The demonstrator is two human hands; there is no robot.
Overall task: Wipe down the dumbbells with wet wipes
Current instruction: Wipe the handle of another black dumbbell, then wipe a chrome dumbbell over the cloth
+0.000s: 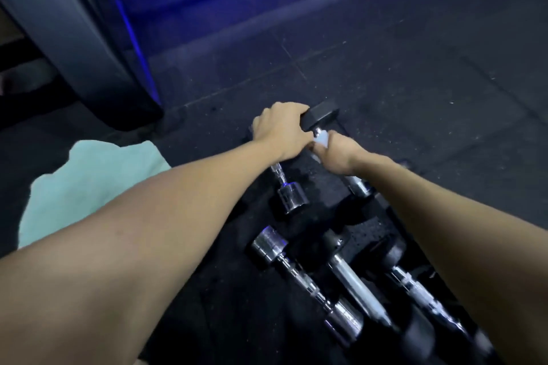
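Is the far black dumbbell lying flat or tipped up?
Tipped up: the left hand holds the black dumbbell by its raised far head.

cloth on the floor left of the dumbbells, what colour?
Pale mint green cloth, plain with no pattern; it shows in the head view, the only one.

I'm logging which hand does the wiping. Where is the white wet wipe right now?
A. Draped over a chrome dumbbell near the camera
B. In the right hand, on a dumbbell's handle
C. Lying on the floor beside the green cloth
B: the right hand pinches the white wet wipe against the handle of the far black-headed dumbbell, whose head the left hand grips.
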